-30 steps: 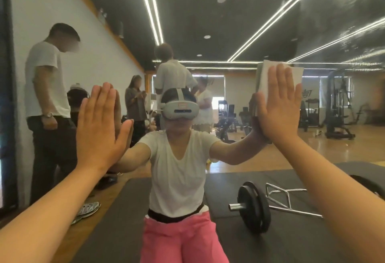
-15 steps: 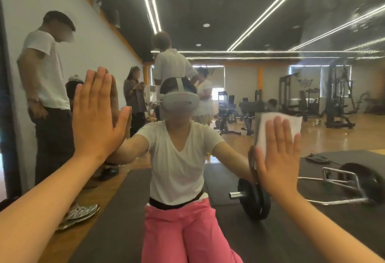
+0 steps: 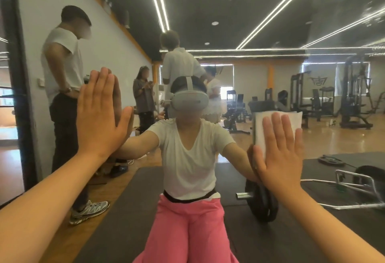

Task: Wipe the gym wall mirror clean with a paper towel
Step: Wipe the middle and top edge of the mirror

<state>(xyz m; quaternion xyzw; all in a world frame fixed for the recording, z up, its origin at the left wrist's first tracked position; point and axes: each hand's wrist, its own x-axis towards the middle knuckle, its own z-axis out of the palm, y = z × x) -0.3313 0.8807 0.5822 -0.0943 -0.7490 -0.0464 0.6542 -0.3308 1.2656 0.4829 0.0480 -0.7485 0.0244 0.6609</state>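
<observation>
The gym wall mirror [image 3: 260, 16] fills the whole view, with hazy smears at its upper right. My right hand [image 3: 279, 156] lies flat against the glass at the right, fingers spread, pressing a folded white paper towel [image 3: 291, 120] to the mirror; the towel's top edge shows above my fingertips. My left hand [image 3: 100, 116] rests flat on the glass at the left, fingers together and upright, with nothing in it. Both hands meet their own reflections.
The mirror reflects me kneeling in a white shirt and pink trousers on a dark mat [image 3: 116, 231]. A barbell plate [image 3: 262, 202] and bar lie reflected at the right. Several people stand reflected at the left. A dark frame [image 3: 20, 96] borders the left edge.
My right hand has slid the paper towel down the glass from high up to about chest height. My left hand has stayed planted on the mirror.
</observation>
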